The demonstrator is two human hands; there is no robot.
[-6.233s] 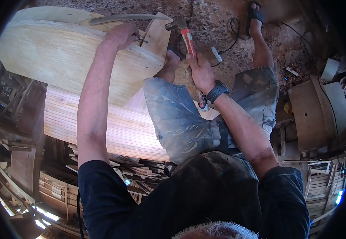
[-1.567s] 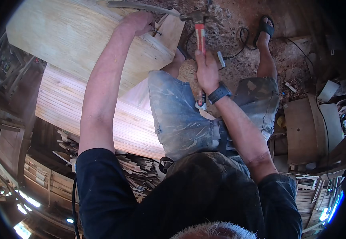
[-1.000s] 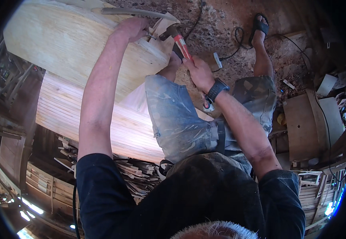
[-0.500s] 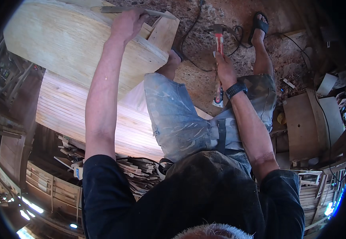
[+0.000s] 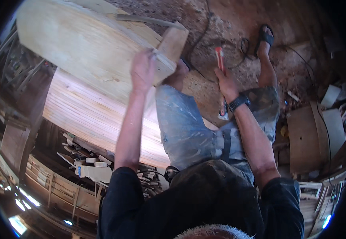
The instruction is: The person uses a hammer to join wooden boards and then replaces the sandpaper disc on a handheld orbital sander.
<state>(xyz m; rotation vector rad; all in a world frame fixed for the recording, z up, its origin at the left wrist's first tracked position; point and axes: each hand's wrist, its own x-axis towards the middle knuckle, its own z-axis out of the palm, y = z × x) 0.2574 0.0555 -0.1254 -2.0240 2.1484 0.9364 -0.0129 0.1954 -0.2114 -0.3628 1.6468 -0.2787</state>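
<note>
My right hand (image 5: pixel 228 83) grips a red-handled hammer (image 5: pixel 220 57) over my legs; the hammer's head is hard to make out against the floor. My left hand (image 5: pixel 143 67) is at the right part of a pale plywood panel (image 5: pixel 73 40), its fingers bunched near the panel's edge and blurred, so what they hold is unclear. A short upright board (image 5: pixel 173 42) stands at the panel's end, with a thin bent strip (image 5: pixel 141 19) reaching to it. A ribbed pink-toned plank surface (image 5: pixel 89 107) lies under the panel, beside my left leg.
My sandaled foot (image 5: pixel 265 40) rests on the littered dirt floor (image 5: pixel 292 71), where a black cable (image 5: pixel 312 69) runs. Curved sheets of wood (image 5: pixel 306 139) lean at the right. A pile of offcuts (image 5: pixel 93 169) is at lower left, among stacked timber.
My left hand has moved down and right from the far strip along the panel. The hammer, earlier held near that hand, is now farther right, over the floor between my legs.
</note>
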